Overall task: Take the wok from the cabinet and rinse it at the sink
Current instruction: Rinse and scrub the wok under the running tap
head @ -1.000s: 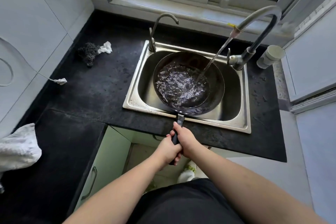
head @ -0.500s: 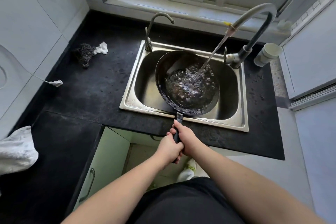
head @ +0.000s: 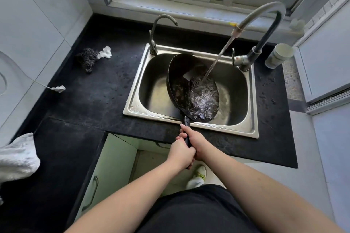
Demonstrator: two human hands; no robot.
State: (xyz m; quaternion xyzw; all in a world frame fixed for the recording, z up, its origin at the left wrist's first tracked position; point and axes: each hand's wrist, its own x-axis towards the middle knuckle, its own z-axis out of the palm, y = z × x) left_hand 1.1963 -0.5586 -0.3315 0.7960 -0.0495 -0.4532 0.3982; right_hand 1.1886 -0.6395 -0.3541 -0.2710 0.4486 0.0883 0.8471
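Rinsing is judged to be the step in hand. Inside the rectangular stainless-steel sink point(head: 253, 89) the round black metal wok point(head: 181, 85) is tilted rightward under the tap stream. Its black handle is gripped by 2 hands, left hand point(head: 180, 154) and right hand point(head: 196, 143). Next, pouring out is called for.

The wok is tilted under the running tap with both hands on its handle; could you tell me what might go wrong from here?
1. The wok tilts right, and its pooled water could slop past the sink rim onto the black countertop.
2. The tap stream strikes the tilted wok and may splash outward.
3. The left hand and right hand crowd one thin handle; a wet grip might slip.
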